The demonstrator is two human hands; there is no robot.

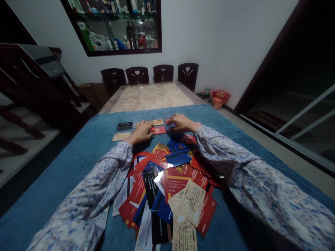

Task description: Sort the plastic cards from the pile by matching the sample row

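Note:
My left hand [142, 131] lies over the small rows of cards, its fingers apart. Its fingertips reach the left edge of a red card [159, 130], below a yellowish card [157, 122]. To the right, my right hand [181, 122] curls its fingers down over a blue-and-red card [170, 126], partly hidden by them. Left of my left hand are a black card stack [124, 126] and a beige card [121, 136]. Nearer to me spreads a loose, overlapping heap of red, blue, black, white and beige cards [178, 183].
A blue cloth [86, 153] covers the near part of the marble-topped table [154, 93]. Several dark chairs [137, 75] stand at the far end. An orange bin with a red bag [220, 96] sits on the floor beyond the right side.

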